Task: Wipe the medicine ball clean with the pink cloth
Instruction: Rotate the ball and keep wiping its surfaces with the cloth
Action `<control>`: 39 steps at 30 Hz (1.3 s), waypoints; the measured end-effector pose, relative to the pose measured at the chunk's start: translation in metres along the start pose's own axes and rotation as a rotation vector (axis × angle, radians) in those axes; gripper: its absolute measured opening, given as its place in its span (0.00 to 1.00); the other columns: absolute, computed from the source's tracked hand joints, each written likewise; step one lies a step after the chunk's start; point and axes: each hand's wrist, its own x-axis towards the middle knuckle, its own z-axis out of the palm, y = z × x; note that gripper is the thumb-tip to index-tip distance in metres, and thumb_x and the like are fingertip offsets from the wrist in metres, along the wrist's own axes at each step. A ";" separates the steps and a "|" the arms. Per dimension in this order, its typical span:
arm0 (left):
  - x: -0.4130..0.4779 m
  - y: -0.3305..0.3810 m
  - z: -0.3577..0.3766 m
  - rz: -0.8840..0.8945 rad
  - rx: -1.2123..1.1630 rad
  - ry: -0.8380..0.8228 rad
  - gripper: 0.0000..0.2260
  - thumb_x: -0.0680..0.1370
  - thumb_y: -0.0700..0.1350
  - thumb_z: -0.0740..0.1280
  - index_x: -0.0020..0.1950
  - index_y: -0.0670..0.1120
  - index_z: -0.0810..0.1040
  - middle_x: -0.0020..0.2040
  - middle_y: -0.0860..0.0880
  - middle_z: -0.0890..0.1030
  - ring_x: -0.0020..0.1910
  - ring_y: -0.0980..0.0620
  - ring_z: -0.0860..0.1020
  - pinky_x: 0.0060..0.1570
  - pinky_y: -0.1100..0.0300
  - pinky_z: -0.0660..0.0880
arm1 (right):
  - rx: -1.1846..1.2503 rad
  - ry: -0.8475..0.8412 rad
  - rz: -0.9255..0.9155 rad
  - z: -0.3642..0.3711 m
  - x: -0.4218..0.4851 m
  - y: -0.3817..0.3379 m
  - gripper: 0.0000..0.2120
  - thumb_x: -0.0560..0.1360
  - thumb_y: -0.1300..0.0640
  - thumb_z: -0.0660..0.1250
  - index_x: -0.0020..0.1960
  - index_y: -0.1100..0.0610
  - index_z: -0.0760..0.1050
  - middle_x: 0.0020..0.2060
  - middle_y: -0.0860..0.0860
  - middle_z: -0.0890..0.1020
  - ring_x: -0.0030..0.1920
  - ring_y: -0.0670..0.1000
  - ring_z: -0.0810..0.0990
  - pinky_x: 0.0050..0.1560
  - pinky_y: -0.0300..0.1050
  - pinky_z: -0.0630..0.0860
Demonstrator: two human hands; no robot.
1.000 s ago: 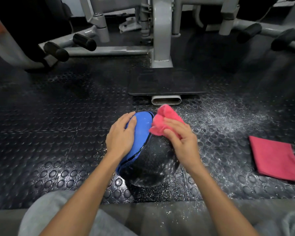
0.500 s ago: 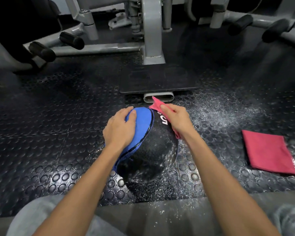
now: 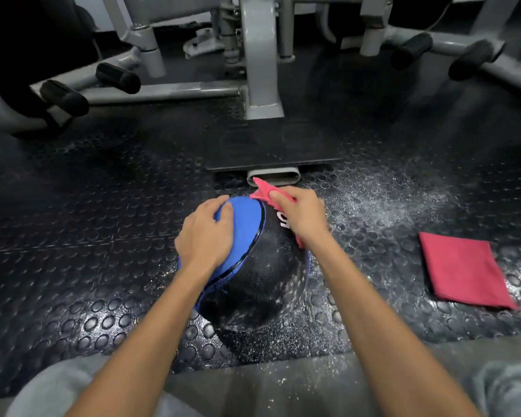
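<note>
A black and blue medicine ball (image 3: 253,275) sits on the studded rubber floor in front of me, dusted with white specks. My left hand (image 3: 206,236) rests on its blue panel with fingers spread over the top. My right hand (image 3: 301,216) holds a crumpled pink cloth (image 3: 265,191) and presses it against the ball's far upper side, partly covering white lettering. Most of the cloth is hidden under that hand.
A second folded red-pink cloth (image 3: 463,269) lies flat on the floor to the right. White powder (image 3: 382,200) is scattered on the floor beyond the ball. A grey gym machine frame (image 3: 262,70) with a black footplate (image 3: 271,152) stands just behind. My knees fill the bottom edge.
My right hand has carried the pink cloth from the ball's near top to its far upper side and a little leftward. My left hand has stayed on the blue panel.
</note>
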 end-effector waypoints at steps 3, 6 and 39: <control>0.011 0.002 -0.003 -0.045 -0.007 -0.010 0.16 0.79 0.53 0.56 0.65 0.59 0.73 0.66 0.52 0.75 0.65 0.44 0.71 0.60 0.53 0.66 | 0.013 0.185 -0.252 0.012 -0.067 -0.003 0.10 0.73 0.44 0.64 0.49 0.45 0.81 0.50 0.42 0.82 0.52 0.51 0.77 0.54 0.51 0.71; 0.012 -0.003 -0.006 -0.017 -0.026 -0.038 0.15 0.80 0.53 0.56 0.65 0.59 0.74 0.66 0.53 0.75 0.65 0.46 0.71 0.59 0.55 0.66 | 0.010 0.183 -0.394 0.014 -0.090 -0.002 0.11 0.72 0.44 0.63 0.48 0.45 0.81 0.48 0.40 0.82 0.52 0.52 0.77 0.54 0.54 0.70; 0.015 -0.010 -0.010 -0.069 -0.106 -0.066 0.15 0.79 0.55 0.56 0.63 0.62 0.74 0.67 0.56 0.74 0.66 0.48 0.70 0.64 0.52 0.64 | 0.269 0.191 -0.330 0.011 -0.075 0.029 0.05 0.73 0.52 0.65 0.46 0.47 0.80 0.46 0.40 0.81 0.50 0.46 0.76 0.52 0.33 0.67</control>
